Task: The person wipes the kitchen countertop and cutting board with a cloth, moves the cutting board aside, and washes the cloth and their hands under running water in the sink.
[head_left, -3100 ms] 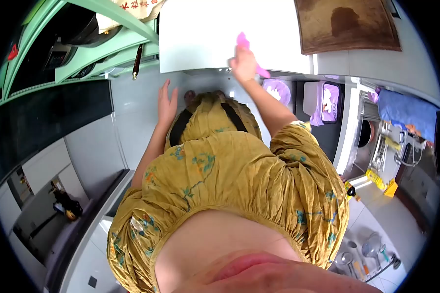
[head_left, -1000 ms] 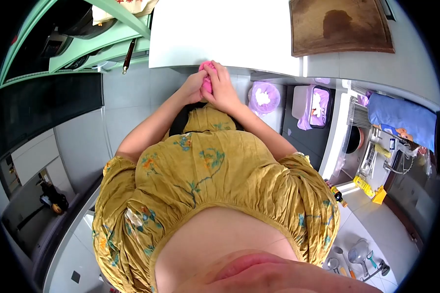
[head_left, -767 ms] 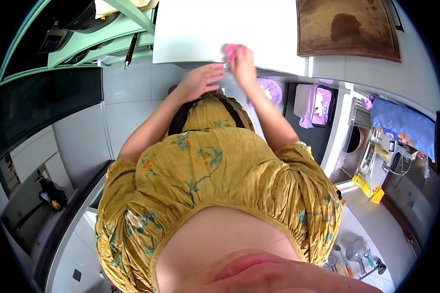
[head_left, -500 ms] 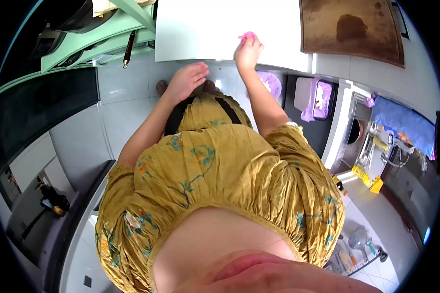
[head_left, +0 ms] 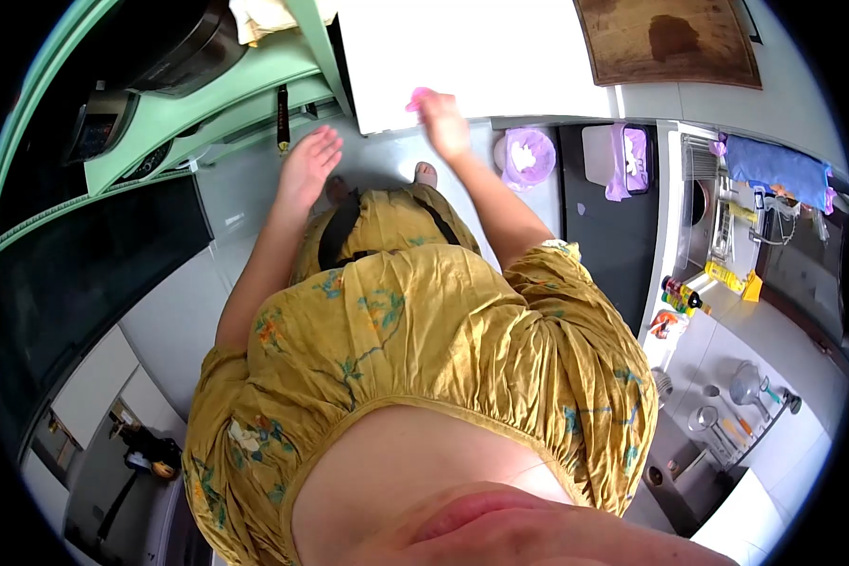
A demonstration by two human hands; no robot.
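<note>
Leftward goes the pink cloth (head_left: 416, 98) since half a second ago, its visible end pointing left past the right hand's (head_left: 442, 125) curled, gripping fingers over the white top (head_left: 481, 57); long axis hidden. Left hand (head_left: 307, 168) loosely open, nothing held. Right of the gripping fingers, a purple-lined bin (head_left: 543, 170) shows something white inside.

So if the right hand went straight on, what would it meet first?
Nothing apparent: the right hand, gripping the pink cloth, looks free to cross the white tabletop; its height is unclear.
</note>
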